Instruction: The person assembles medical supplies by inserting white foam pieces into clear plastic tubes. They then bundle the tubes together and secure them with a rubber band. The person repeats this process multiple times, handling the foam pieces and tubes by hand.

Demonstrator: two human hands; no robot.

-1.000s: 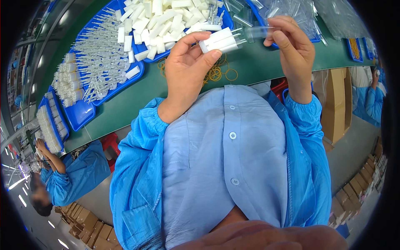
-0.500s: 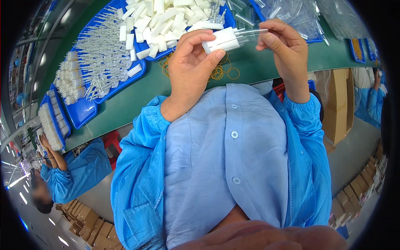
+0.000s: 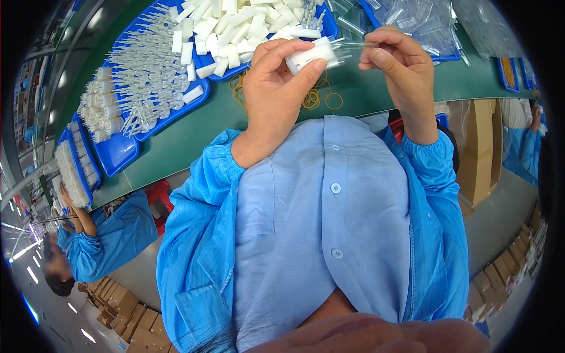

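My left hand (image 3: 276, 82) grips a bundle of white plastic pieces (image 3: 309, 56) above the green table (image 3: 194, 126). My right hand (image 3: 400, 62) pinches a clear plastic tube (image 3: 353, 46) that sticks out of the bundle to the right. Both hands are raised close together over a scatter of yellow rubber bands (image 3: 321, 100) lying on the table.
A blue tray (image 3: 215, 62) heaped with white plastic pieces sits behind my hands. Another blue tray (image 3: 170, 115) to the left holds clear parts. Clear tubes and bags (image 3: 424, 23) lie at the right. A co-worker in blue (image 3: 100, 235) sits at lower left. Cardboard boxes (image 3: 479, 147) stand right.
Both hands moved slightly left and nearer together. The clear tube sits closer to the white bundle than before.
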